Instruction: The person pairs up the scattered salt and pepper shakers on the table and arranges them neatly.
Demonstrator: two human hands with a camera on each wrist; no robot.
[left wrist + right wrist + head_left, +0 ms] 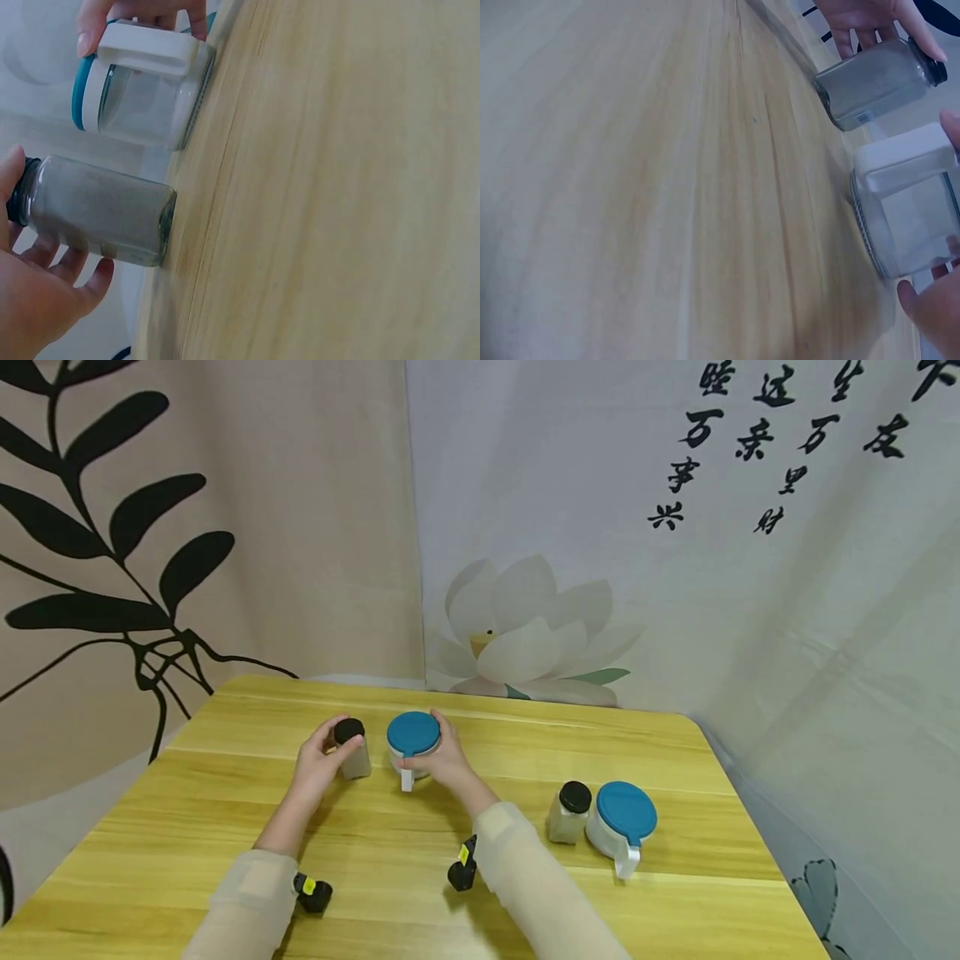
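At the back left of the table, my left hand (320, 756) holds a square glass jar (356, 763) with a black lid. The thumb lies at the lid, and the fingers curve along the far side. Grey contents fill this jar (97, 210) in the left wrist view. Just right of it, my right hand (446, 756) grips a round clear jar (413, 732) with a blue lid and white handle. Its handle (907, 157) faces me, and its glass body looks see-through in the right wrist view. Both jars stand upright, a small gap between them.
A second black-lidded jar (568, 814) and a second blue-lidded jar (624, 818) with a white handle stand close together, right of my right forearm. The wooden table (390, 902) ends at the back near a printed cloth (555, 527). Black wrist cameras (462, 864) hang from both sleeves.
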